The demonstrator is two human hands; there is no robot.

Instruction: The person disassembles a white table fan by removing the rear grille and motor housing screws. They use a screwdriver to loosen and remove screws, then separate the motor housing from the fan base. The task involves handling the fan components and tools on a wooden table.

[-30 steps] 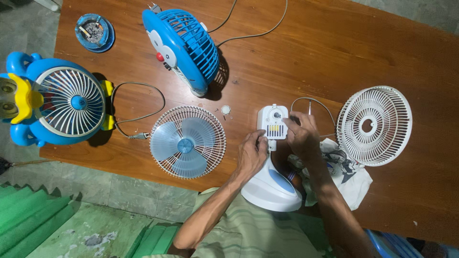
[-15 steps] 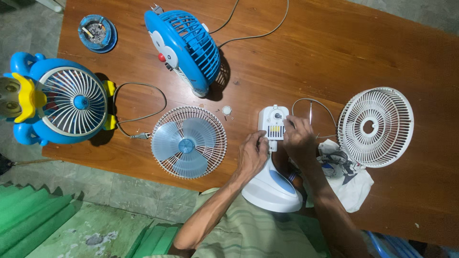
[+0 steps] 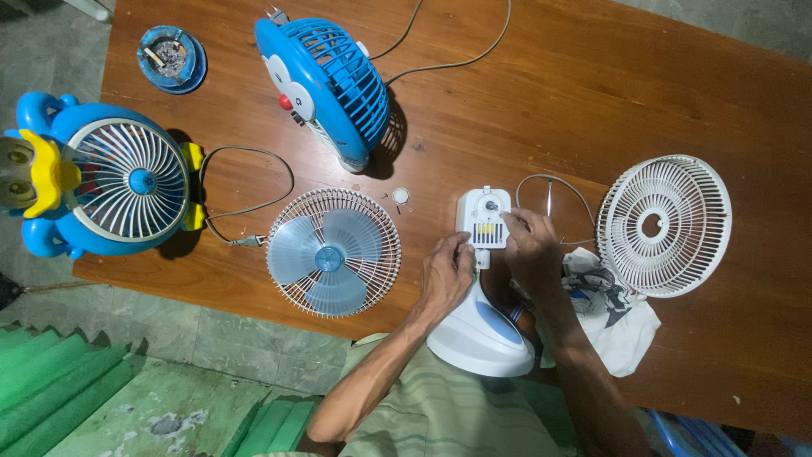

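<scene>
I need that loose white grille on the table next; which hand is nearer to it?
Right. The right hand rests on the white fan body, just left of the white grille; the left hand sits farther left, beyond the body.

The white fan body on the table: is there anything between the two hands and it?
No. Both hands already touch the white fan body: the left hand at its left edge, the right hand at its right edge. Nothing visible lies between them.

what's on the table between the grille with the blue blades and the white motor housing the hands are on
In the head view, a small white round cap lies on the wooden table between the blade grille and the white motor housing; otherwise that stretch is bare wood.
</scene>
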